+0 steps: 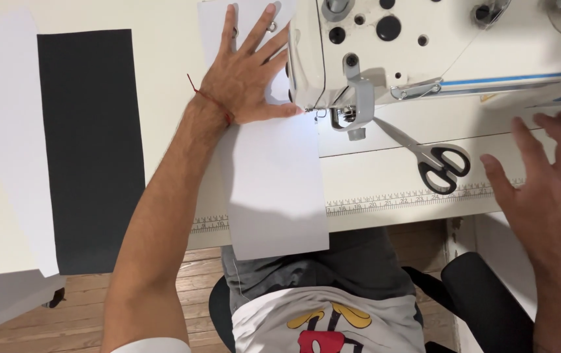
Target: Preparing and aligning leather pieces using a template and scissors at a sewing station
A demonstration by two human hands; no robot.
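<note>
My left hand (247,68) lies flat, fingers spread, on a white fabric strip (274,183) that runs under the head of a white sewing machine (424,39), with the thumb tip close to the presser foot (346,117). A red thread circles that wrist and a ring sits on one finger. My right hand (548,189) hovers open at the right edge of the table, holding nothing, to the right of black-handled scissors (434,160). The near end of the strip hangs over the table's front edge.
A black fabric piece (90,150) lies on the left of the table (372,183), flanked by white fabric (9,144). A printed ruler (411,196) runs along the front edge. Below are my lap, a black chair and wooden floor.
</note>
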